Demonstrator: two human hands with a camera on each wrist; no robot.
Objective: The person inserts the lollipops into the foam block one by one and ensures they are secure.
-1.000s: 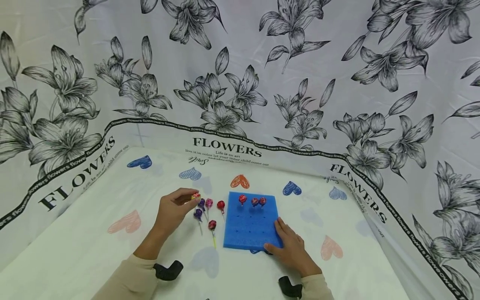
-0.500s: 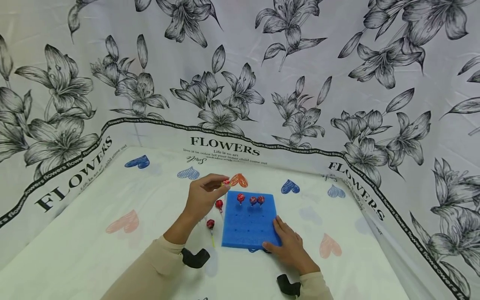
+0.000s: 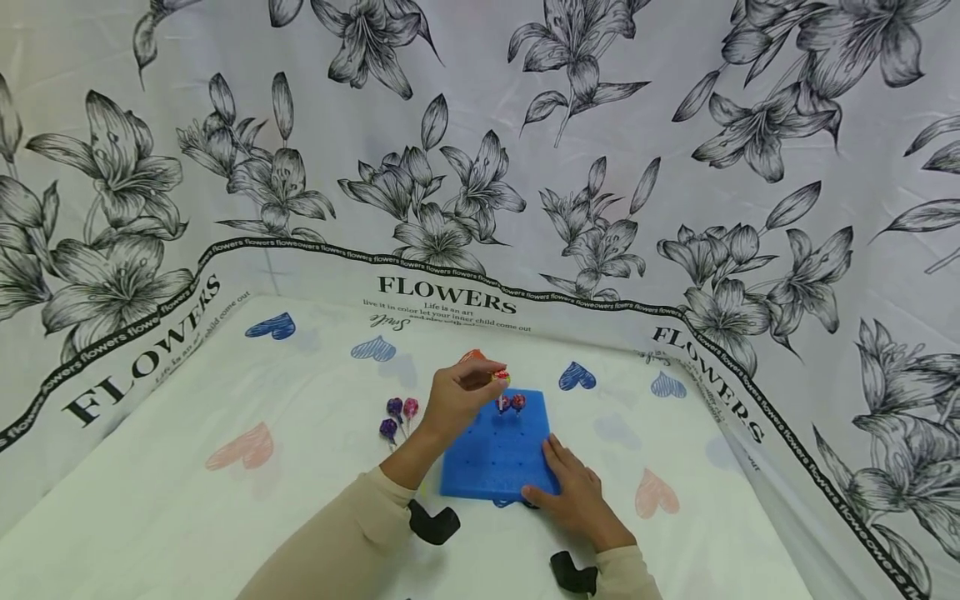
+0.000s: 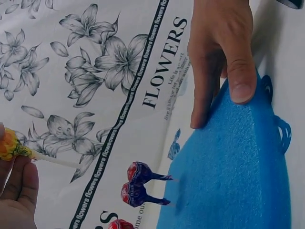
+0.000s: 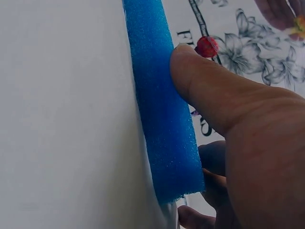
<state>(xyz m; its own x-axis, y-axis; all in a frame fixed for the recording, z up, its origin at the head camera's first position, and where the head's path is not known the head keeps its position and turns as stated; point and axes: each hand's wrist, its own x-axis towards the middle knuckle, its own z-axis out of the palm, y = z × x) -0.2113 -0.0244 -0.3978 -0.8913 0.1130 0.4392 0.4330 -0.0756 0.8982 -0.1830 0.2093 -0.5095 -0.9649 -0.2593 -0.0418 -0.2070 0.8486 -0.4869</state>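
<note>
My left hand [image 3: 452,407] pinches a lollipop [image 4: 10,144] with a yellow-orange wrapper, its white stick pointing away from the fingers in the left wrist view. The hand is over the far part of a blue foam block [image 3: 491,454] with rows of small holes. Two red-and-purple lollipops [image 4: 136,183] stand side by side in the block; a red one [image 5: 207,46] stands near them, hidden by my left hand in the head view. My right hand [image 3: 577,493] rests on the block's near right corner, thumb on the near edge and fingers along the right side.
Left of the block, two purple lollipops [image 3: 387,429] and a pink lollipop [image 3: 410,407] lie on the heart-print cloth [image 3: 315,492]. My left forearm covers the area between them and the block. A flower-print curtain [image 3: 480,167] stands behind the table.
My left hand has carried the yellow-orange lollipop right, from beside the loose lollipops to over the far part of the block. My right hand has stayed on the block's corner.
</note>
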